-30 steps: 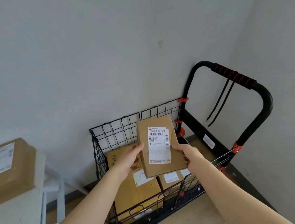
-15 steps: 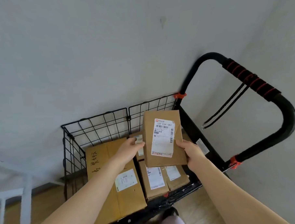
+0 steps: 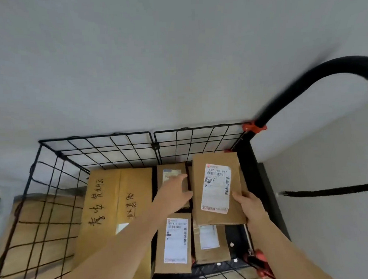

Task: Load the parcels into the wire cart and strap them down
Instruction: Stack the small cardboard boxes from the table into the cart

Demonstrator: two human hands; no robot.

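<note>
A brown parcel (image 3: 217, 188) with a white shipping label hangs over the right rear of the black wire cart (image 3: 107, 147). My right hand (image 3: 248, 206) grips its lower right corner. My left hand (image 3: 174, 194) is beside the parcel's left edge with fingers spread and only the thumb near the cardboard. Inside the cart lie a large box (image 3: 110, 205) with black handwriting on the left, two small labelled parcels (image 3: 176, 243) (image 3: 211, 243) near me, and another parcel (image 3: 170, 173) at the back, partly hidden by my left hand.
The cart's black curved handle (image 3: 315, 76) rises at the right, held by red clips (image 3: 254, 127). A black strap (image 3: 333, 190) hangs across the right wall. Grey walls stand close behind and to the right of the cart. Wooden floor shows through the left mesh.
The parcel has come down and to the right, over the cart's right rear. My left hand has opened off its left edge. The view has closed in on the cart.
</note>
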